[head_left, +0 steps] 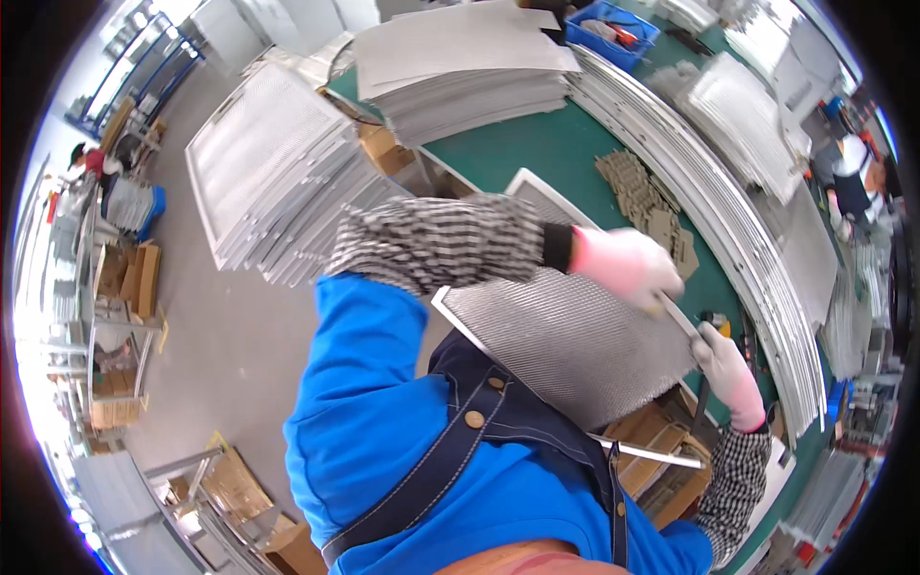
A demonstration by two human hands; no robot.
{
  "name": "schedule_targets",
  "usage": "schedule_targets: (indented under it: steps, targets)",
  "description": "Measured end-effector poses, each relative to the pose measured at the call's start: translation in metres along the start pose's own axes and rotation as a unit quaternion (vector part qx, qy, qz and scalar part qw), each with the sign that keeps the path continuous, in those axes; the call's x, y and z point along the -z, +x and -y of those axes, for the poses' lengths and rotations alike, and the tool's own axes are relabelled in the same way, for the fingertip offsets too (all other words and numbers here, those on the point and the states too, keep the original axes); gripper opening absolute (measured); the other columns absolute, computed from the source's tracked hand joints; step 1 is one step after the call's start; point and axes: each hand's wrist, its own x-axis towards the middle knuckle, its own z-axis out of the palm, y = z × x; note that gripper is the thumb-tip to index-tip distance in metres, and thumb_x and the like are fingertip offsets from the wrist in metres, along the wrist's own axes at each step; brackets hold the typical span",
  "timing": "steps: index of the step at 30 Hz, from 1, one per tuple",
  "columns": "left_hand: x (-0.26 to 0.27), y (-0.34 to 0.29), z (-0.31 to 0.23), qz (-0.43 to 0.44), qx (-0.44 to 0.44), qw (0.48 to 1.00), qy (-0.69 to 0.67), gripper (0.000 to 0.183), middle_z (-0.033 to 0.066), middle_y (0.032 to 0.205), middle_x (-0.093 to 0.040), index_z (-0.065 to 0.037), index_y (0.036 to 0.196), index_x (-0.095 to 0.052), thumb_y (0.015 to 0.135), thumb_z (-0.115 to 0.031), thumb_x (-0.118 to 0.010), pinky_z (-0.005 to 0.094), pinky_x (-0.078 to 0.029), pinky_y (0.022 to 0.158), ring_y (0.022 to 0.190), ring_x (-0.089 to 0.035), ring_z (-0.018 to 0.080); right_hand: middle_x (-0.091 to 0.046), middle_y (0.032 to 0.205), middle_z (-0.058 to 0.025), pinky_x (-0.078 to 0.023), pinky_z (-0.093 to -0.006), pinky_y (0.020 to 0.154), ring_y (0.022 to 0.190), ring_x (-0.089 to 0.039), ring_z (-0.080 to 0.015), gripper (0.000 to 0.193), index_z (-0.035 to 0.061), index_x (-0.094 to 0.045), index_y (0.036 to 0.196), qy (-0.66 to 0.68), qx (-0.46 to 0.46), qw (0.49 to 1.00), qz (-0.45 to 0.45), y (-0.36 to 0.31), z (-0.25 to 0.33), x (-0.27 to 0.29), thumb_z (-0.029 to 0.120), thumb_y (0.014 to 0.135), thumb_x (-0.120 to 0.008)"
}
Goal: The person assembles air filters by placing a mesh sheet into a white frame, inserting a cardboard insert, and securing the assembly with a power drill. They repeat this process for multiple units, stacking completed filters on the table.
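A metal mesh panel with a pale metal frame lies slanted in front of me, over the near edge of the green table. Its near right edge looks bare and ragged, without a frame strip. My left hand, in a white and pink glove, reaches across the panel with its fingers closed at the far right frame edge. At the right end of that edge my gloved right hand grips the frame corner, fingers bent round it. A loose pale strip runs below the panel, by my waist.
Long metal strips curve along the green table. Small tan pieces and a yellow-black tool lie beyond the panel. Mesh sheets and framed panels are stacked left. Cardboard boxes stand below. Other people work farther off.
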Motion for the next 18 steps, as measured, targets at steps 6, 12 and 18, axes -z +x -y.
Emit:
schedule_targets:
  steps: [6,12,18]
  targets:
    - [-0.036,0.06,-0.028,0.049,0.017,0.996,-0.071,0.038,0.0167,0.092,-0.073,-0.007,0.103,-0.074,0.083,-0.038,-0.069,0.0442,-0.055,0.08,0.091,-0.07,0.0352,-0.057,0.099,-0.0085,-0.036,-0.0274,0.08,0.089,-0.048,-0.0158,0.045,-0.0059,-0.05,0.14,0.066,-0.041,0.996,-0.045,-0.021,-0.012,-0.013,0.021,0.104,-0.045]
    - [-0.035,0.07,-0.028,0.138,-0.013,0.986,-0.098,0.046,0.0144,0.097,-0.075,-0.006,0.106,-0.076,0.086,-0.046,-0.069,0.0395,-0.053,0.081,0.094,-0.07,0.0286,-0.055,0.079,-0.0012,-0.039,-0.0173,0.057,0.064,-0.052,-0.0035,0.056,-0.0077,-0.056,0.129,0.229,-0.068,0.967,0.083,-0.026,-0.013,-0.003,0.041,0.103,-0.047]
    - [-0.049,0.049,-0.028,0.115,-0.034,0.992,0.023,0.063,0.0195,0.097,-0.073,-0.007,0.114,-0.07,0.079,-0.059,-0.07,0.0456,-0.056,0.079,0.092,-0.07,0.0387,-0.066,0.114,-0.0231,-0.05,-0.0461,0.084,0.1,-0.062,-0.0429,0.034,-0.003,-0.058,0.124,-0.23,0.059,0.971,0.003,-0.021,-0.021,-0.021,0.007,0.092,-0.054]
